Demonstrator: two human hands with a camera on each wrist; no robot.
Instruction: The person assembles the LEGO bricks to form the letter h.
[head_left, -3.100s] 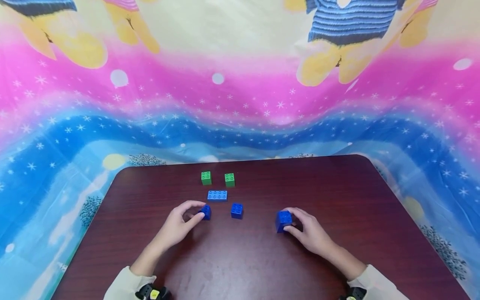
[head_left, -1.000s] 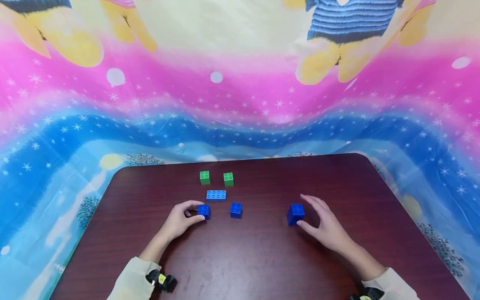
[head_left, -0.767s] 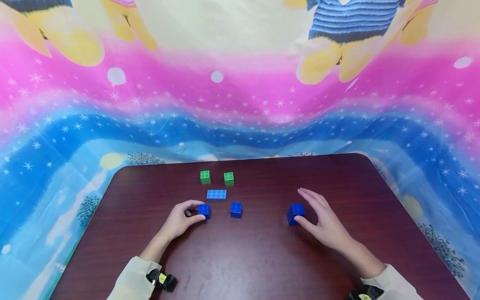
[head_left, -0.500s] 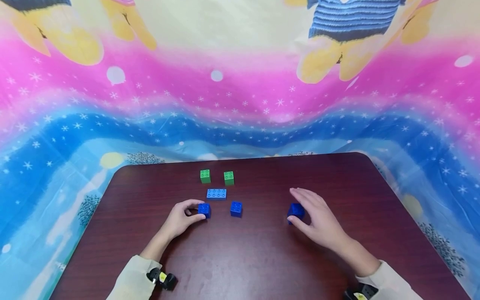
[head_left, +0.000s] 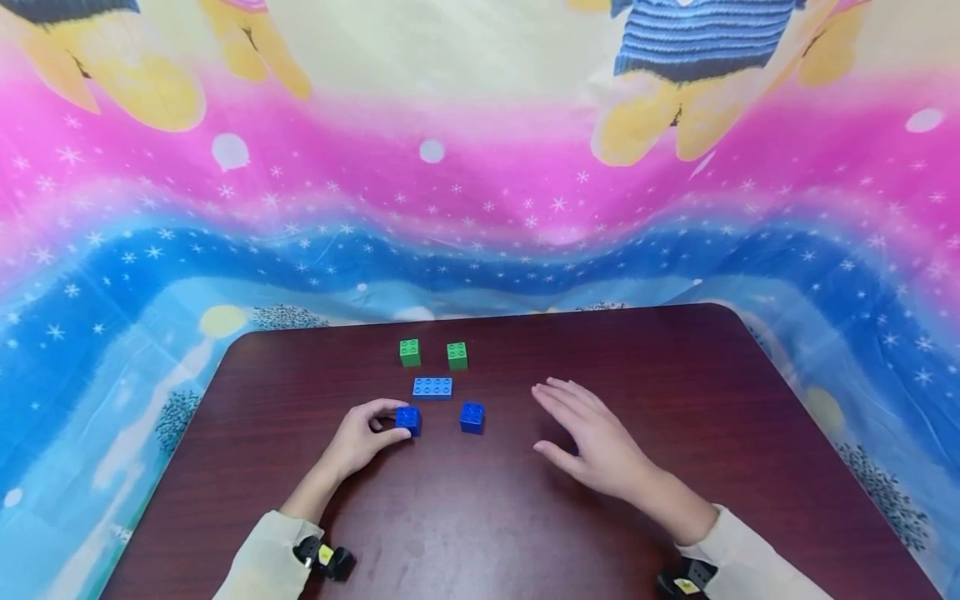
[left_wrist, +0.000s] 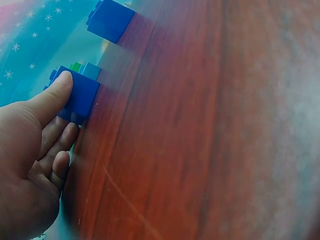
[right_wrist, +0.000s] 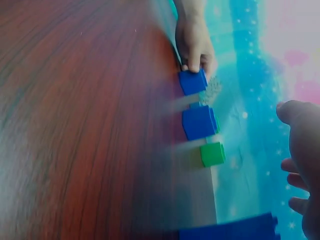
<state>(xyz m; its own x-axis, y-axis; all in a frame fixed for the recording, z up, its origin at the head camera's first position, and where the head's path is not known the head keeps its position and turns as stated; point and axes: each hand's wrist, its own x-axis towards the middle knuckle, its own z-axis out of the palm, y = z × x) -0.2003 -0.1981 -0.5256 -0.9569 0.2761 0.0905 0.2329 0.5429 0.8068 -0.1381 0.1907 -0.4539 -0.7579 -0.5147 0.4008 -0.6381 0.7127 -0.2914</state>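
Note:
My left hand (head_left: pixel 358 440) pinches a dark blue building brick (head_left: pixel 408 422) between thumb and fingers, studs up, at the middle left of the table. Just to its right sits a second dark blue brick (head_left: pixel 472 418), which nothing touches. My right hand (head_left: pixel 603 443) hovers farther right with straight fingers and thumb spread, holding nothing. It hides most of a taller dark blue block in the head view. In the right wrist view that blue block (right_wrist: pixel 230 230) shows at the bottom edge, below the fingers.
A lighter blue eight-stud brick (head_left: pixel 432 388) lies behind the two dark blue bricks. Two green bricks, one on the left (head_left: pixel 409 352) and one on the right (head_left: pixel 457 356), stand near the back edge of the dark wooden table (head_left: pixel 480 517). A printed curtain (head_left: pixel 480 200) hangs behind.
My right hand set the taller blue block down farther right, let go, and has since moved left over it. My left hand has turned its brick slightly and otherwise stays in place.

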